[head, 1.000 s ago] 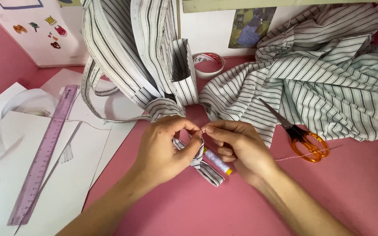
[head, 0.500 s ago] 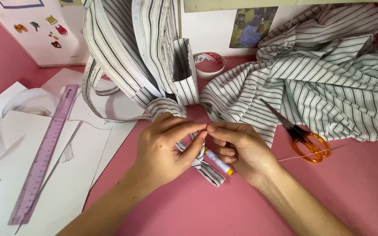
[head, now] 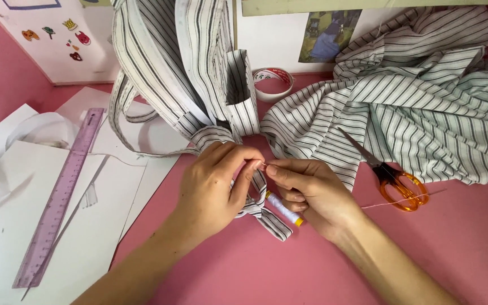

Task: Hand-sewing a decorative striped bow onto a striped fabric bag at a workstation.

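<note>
- Where my view is closest, I see both forearms come up from the bottom edge over the pink surface point(head: 458, 248), and the two hands meet just below the middle.
- My left hand point(head: 213, 192) has thumb and forefinger pinched tight together at the tips; whatever sits between them is too small for me to make out.
- My right hand point(head: 312, 195) pinches just as narrowly, its fingertips touching those of the left.
- Beneath both hands lies a narrow striped fabric strap point(head: 266, 217), its loose end pointing toward me, and a small spool of white thread point(head: 284, 209) with a yellow end lies tucked against the right palm.
- To my left, white paper sheets point(head: 24, 226) cover the surface, with a translucent purple ruler point(head: 60, 197) lying slantwise on them.
- To my right, orange-handled scissors point(head: 391, 178) lie closed, blades resting on the edge of a crumpled striped cloth point(head: 425, 107), with a thin thread trailing from the handles.
- Just beyond the hands, a striped fabric bag point(head: 182, 68) with long handles rises out of the top of the view.
- Farther back, a roll of tape point(head: 273, 82) lies flat beside the bag.
- Farthest off, a white board with small stickers point(head: 57, 39) leans at upper left.
</note>
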